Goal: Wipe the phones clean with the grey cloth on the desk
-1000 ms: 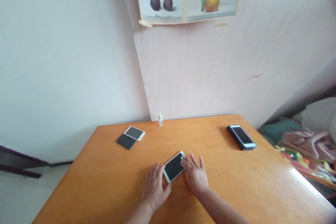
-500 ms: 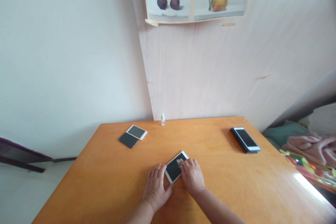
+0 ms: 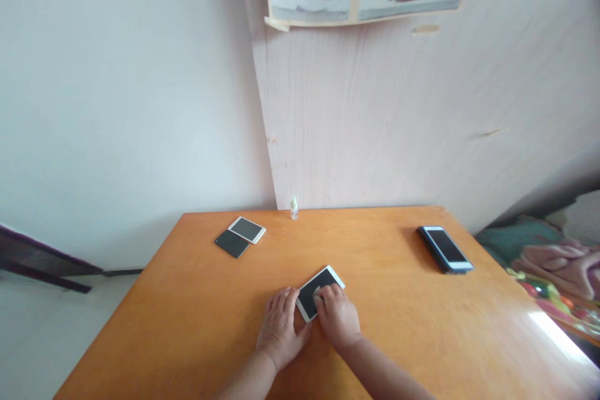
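Observation:
A white-framed phone point(image 3: 307, 301) with a dark screen lies at a slant on the table. My left hand point(image 3: 281, 330) steadies its lower left end, thumb on one edge and fingers on the other. Over the screen, my right hand point(image 3: 338, 317) is closed with bent fingers. It presses a small pale wipe point(image 3: 319, 293) against the glass; most of that wipe is hidden beneath the fingers.
At the back left, a white phone point(image 3: 247, 230) partly overlaps a dark one point(image 3: 231, 244). A small clear bottle point(image 3: 294, 208) stands by the wall. On the right, another white phone point(image 3: 450, 248) rests on a dark blue thing. The orange-brown table point(image 3: 394, 356) holds everything.
My right hand has slid the wipe left and down across the screen, uncovering the phone's upper right end. My left hand stays on the phone. The whole view has shifted slightly.

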A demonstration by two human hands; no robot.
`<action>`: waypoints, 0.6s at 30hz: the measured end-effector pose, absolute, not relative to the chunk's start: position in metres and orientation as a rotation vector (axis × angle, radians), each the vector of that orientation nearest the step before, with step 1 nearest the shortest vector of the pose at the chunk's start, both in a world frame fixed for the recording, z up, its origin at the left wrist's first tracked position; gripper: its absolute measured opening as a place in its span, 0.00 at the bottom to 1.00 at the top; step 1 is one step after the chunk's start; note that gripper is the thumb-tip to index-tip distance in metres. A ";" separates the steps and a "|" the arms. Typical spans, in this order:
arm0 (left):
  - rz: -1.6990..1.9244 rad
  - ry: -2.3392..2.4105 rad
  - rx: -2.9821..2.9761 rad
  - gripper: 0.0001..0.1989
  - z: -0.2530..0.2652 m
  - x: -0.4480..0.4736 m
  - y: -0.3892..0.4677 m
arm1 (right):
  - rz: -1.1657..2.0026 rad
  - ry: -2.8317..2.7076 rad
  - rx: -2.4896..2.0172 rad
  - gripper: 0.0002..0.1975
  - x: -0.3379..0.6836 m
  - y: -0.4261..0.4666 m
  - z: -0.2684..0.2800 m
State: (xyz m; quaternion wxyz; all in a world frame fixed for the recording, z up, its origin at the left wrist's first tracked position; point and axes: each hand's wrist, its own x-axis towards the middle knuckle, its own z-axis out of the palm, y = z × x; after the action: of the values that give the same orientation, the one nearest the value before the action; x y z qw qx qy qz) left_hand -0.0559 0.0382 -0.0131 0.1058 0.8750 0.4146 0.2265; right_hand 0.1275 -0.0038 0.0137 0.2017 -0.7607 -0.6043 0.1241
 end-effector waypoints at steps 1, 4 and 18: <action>0.669 1.217 2.581 0.33 -0.014 -0.056 0.038 | 0.372 -1.757 -2.071 0.06 0.117 -0.009 0.013; 0.673 1.220 2.583 0.33 -0.015 -0.057 0.038 | 0.415 -1.832 -2.032 0.06 0.114 -0.012 0.016; 0.632 1.240 2.556 0.33 -0.013 -0.055 0.037 | 0.403 -1.909 -2.051 0.07 0.111 -0.007 0.016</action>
State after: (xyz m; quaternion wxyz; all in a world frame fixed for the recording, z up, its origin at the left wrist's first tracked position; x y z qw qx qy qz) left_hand -0.0551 0.0367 -0.0128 0.1152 0.8724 0.4232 0.2157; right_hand 0.1113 -0.0074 0.0163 0.1549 -0.7158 -0.6663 0.1405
